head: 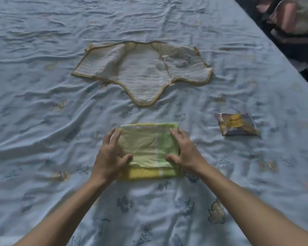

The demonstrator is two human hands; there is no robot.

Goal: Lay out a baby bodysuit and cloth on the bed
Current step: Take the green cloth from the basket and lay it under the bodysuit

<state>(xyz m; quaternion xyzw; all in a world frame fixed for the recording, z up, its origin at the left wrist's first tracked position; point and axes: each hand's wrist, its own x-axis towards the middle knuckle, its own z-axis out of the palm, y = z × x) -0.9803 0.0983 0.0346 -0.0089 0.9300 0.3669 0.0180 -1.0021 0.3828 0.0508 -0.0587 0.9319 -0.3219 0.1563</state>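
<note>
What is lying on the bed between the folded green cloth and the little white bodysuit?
Nothing: in the head view only bare, wrinkled blue bedsheet lies between the folded cloth and the bodysuit. A small packet sits off to the right.

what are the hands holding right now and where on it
Both hands, left and right, rest on the folded green and yellow cloth at its left and right edges; whether they grip it cannot be told.

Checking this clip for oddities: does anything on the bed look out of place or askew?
A small packet lies right of the folded cloth, unrelated to the task. The bodysuit lies spread but its left flap is rumpled.
</note>
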